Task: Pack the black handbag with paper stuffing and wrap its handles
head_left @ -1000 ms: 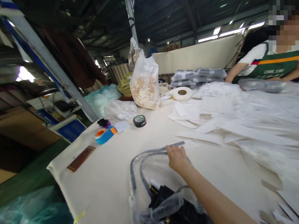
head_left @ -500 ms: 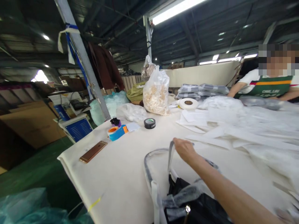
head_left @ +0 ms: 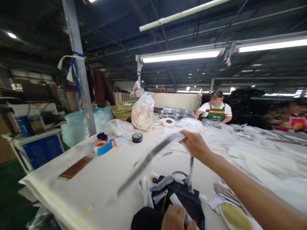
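My right hand (head_left: 196, 145) is raised above the table, fingers pinched on the rim of a clear plastic bag (head_left: 148, 159) with a grey zip strip, which stretches blurred down to the left. Under it lies a black handbag (head_left: 178, 198) with wrapped handles and gold fittings. My left hand (head_left: 176, 218) shows at the bottom edge, curled on the handbag beside a white wrapped piece.
On the cream table (head_left: 107, 179) lie a gold phone (head_left: 75, 167), blue and orange tape rolls (head_left: 103, 147), a black tape roll (head_left: 137, 137), a bag of tan pieces (head_left: 143, 112) and white sheets (head_left: 259, 156). A person in a green apron (head_left: 216, 113) works opposite.
My right hand has lifted the plastic bag's zip edge up off the table, exposing the black handbag. My left hand has come into view on the handbag. The camera has tilted up.
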A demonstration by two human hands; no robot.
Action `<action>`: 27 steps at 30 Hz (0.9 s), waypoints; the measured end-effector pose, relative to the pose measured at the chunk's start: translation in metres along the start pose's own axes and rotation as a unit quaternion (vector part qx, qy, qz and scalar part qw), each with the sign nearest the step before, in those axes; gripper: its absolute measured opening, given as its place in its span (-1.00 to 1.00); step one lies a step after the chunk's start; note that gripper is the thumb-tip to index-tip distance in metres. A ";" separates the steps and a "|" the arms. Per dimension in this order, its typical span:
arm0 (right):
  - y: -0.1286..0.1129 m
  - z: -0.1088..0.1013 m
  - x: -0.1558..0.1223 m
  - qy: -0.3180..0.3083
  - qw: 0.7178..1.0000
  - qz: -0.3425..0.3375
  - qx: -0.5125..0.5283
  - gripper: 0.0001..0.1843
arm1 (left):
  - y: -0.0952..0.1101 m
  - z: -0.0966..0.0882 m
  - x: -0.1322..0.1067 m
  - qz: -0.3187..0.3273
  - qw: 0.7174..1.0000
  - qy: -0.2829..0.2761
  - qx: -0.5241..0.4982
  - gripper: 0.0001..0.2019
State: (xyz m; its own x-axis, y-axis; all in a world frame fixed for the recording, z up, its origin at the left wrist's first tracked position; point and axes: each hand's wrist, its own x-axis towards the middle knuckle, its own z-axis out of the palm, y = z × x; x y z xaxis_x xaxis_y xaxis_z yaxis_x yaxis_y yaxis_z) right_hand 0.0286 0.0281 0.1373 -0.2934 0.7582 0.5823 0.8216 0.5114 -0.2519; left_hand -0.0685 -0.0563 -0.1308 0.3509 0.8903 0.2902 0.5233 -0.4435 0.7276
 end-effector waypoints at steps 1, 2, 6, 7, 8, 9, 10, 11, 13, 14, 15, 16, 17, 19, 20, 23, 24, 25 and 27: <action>0.000 0.000 -0.014 -0.003 1.000 -0.015 -0.004 -0.75 | 0.002 -0.010 0.002 -0.005 0.999 0.030 -0.021 -0.64; 0.000 0.000 -0.028 -0.003 1.000 -0.031 -0.005 -0.71 | 0.006 -0.021 0.003 -0.019 0.995 0.063 -0.074 -0.61; 0.009 0.004 -0.066 0.024 0.998 -0.063 0.004 -0.63 | 0.038 -0.076 -0.008 -0.094 0.879 0.131 -0.450 -0.40; 0.012 0.005 -0.069 0.036 0.998 -0.060 0.004 -0.63 | 0.050 -0.089 -0.013 -0.071 0.862 0.106 -0.491 -0.28; 0.014 0.006 -0.071 0.049 0.997 -0.054 0.002 -0.64 | 0.061 -0.100 -0.018 -0.040 0.856 0.095 -0.506 -0.20; 0.016 0.006 -0.070 0.060 0.997 -0.045 0.000 -0.65 | 0.074 -0.110 -0.022 -0.006 0.858 0.082 -0.507 -0.15; 0.016 0.004 -0.067 0.071 0.997 -0.034 -0.003 -0.66 | 0.085 -0.119 -0.025 0.026 0.863 0.063 -0.500 -0.11; 0.015 0.000 -0.063 0.082 0.996 -0.022 -0.007 -0.68 | 0.096 -0.127 -0.026 0.048 0.865 0.040 -0.498 -0.12; 0.010 -0.012 -0.049 0.107 0.994 0.002 -0.017 -0.67 | 0.115 -0.143 -0.022 0.057 0.858 0.004 -0.510 -0.25; 0.007 -0.020 -0.041 0.122 0.992 0.012 -0.023 -0.66 | 0.121 -0.150 -0.017 0.050 0.855 0.003 -0.517 -0.35; 0.003 -0.029 -0.033 0.138 0.990 0.021 -0.030 -0.65 | 0.125 -0.155 -0.009 0.037 0.858 0.019 -0.513 -0.43; -0.001 -0.038 -0.025 0.154 0.987 0.028 -0.038 -0.64 | 0.128 -0.160 0.000 0.020 0.869 0.043 -0.492 -0.49; -0.006 -0.046 -0.017 0.168 0.984 0.031 -0.045 -0.63 | 0.128 -0.162 0.010 0.000 0.887 0.071 -0.455 -0.54; -0.014 -0.061 -0.003 0.187 0.980 0.028 -0.059 -0.63 | 0.124 -0.159 0.035 -0.037 0.937 0.110 -0.330 -0.60; -0.018 -0.068 0.003 0.191 0.979 0.025 -0.064 -0.63 | 0.121 -0.155 0.047 -0.050 0.957 0.114 -0.263 -0.61; -0.025 -0.082 0.020 0.188 0.980 0.041 -0.057 -0.63 | 0.118 -0.133 0.082 -0.044 0.986 0.098 -0.130 -0.52; -0.025 -0.085 0.026 0.185 0.980 0.056 -0.046 -0.64 | 0.119 -0.124 0.092 -0.031 0.991 0.093 -0.092 -0.46; -0.025 -0.087 0.032 0.180 0.980 0.075 -0.031 -0.67 | 0.121 -0.116 0.101 -0.019 0.994 0.088 -0.055 -0.41; -0.019 -0.090 0.043 0.171 0.978 0.117 0.012 -0.78 | 0.125 -0.102 0.116 -0.002 0.997 0.078 0.022 -0.43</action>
State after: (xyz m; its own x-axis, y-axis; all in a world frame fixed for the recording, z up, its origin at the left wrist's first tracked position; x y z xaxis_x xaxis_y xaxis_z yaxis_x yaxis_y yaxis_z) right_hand 0.0447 0.0144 0.2371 0.0855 0.6776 0.7304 0.8336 0.3529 -0.4249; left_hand -0.0416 0.0024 0.0569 0.2258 0.8956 0.3834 0.5596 -0.4414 0.7014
